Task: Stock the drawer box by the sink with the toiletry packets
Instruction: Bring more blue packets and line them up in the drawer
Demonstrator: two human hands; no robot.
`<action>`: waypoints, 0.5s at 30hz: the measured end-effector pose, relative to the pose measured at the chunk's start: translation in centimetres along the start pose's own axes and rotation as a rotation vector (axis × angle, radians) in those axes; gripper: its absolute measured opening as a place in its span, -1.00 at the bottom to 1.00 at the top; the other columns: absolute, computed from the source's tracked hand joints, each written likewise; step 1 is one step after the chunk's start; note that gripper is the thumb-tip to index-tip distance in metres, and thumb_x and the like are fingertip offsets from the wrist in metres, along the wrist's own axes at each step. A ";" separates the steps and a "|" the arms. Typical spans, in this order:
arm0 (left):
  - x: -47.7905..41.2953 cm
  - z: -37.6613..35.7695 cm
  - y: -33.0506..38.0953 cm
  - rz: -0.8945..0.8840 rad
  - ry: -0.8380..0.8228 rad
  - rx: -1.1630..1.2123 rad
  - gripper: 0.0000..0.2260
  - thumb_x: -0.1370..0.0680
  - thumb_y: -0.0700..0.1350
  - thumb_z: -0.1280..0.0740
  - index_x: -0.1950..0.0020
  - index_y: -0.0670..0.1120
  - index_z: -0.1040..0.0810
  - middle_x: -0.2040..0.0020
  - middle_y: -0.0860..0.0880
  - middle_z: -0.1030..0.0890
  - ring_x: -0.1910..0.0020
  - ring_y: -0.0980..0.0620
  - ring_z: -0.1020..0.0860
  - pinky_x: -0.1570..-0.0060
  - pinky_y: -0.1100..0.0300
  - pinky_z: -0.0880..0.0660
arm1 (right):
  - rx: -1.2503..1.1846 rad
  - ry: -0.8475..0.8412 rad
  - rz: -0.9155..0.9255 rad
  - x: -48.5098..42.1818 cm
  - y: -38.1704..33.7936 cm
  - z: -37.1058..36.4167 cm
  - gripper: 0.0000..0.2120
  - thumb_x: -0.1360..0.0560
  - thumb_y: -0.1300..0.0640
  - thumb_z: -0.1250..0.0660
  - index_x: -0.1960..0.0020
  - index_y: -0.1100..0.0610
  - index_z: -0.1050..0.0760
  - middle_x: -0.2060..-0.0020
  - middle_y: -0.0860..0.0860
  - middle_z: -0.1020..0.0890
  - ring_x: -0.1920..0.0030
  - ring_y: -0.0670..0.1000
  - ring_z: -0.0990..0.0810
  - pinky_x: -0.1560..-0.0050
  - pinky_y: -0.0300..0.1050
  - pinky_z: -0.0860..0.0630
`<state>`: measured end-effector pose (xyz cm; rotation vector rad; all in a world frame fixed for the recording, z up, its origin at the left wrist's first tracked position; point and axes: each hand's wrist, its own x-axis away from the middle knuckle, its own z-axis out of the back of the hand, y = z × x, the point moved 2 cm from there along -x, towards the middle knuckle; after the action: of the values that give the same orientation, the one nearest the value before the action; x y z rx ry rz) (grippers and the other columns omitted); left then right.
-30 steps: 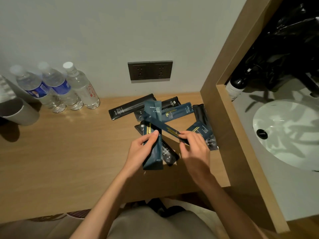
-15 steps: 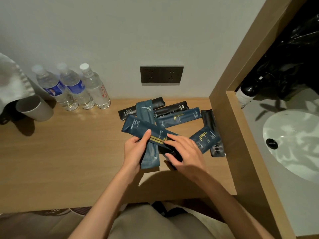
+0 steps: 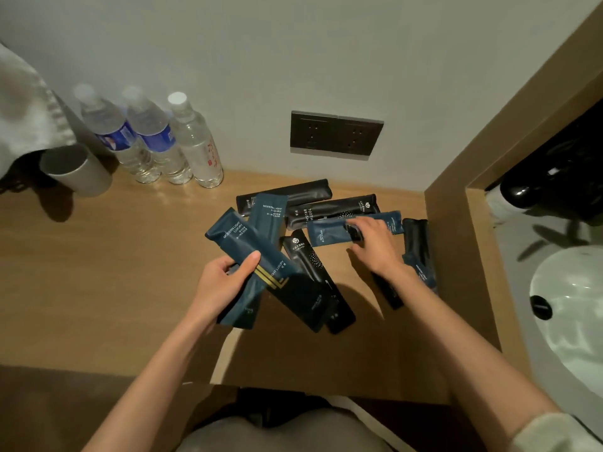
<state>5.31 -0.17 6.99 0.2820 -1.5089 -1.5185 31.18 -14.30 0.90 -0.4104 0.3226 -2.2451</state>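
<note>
Several dark blue and black toiletry packets lie in a loose pile on the wooden desk (image 3: 137, 275). My left hand (image 3: 225, 282) grips a dark blue packet with gold stripes (image 3: 248, 249), with a second blue packet (image 3: 270, 213) behind it. My right hand (image 3: 375, 246) reaches into the pile, its fingers curled over a flat blue packet (image 3: 329, 233) and the thumb just below that packet's edge. A black toothbrush packet (image 3: 332, 210) lies behind it, and another black packet (image 3: 313, 275) lies between my hands. No drawer box is in view.
Three water bottles (image 3: 156, 141) and a grey cup (image 3: 75, 168) stand at the back left. A wall socket (image 3: 336, 135) is above the pile. A wooden partition (image 3: 456, 256) separates the desk from the white sink (image 3: 574, 321) on the right.
My right hand has left the held bundle and moved right and back onto a blue packet in the pile. My left hand keeps the striped packet, now alone.
</note>
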 end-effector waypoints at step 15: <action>-1.6 -0.5 0.5 0.017 0.006 0.004 -0.87 -0.52 0.03 -0.36 0.07 0.00 -0.63 0.19 0.06 -0.70 0.26 0.13 -0.65 0.31 0.30 -0.48 | 0.181 -0.168 0.045 -6.3 2.3 0.4 -0.52 -0.38 0.02 -0.49 -0.22 0.03 -0.38 -0.21 0.08 -0.42 -0.23 0.12 -0.32 -0.22 0.06 -0.35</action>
<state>6.70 0.77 6.64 0.2748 -1.5067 -1.4997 36.81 -10.95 -0.74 -0.4857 0.0395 -2.1573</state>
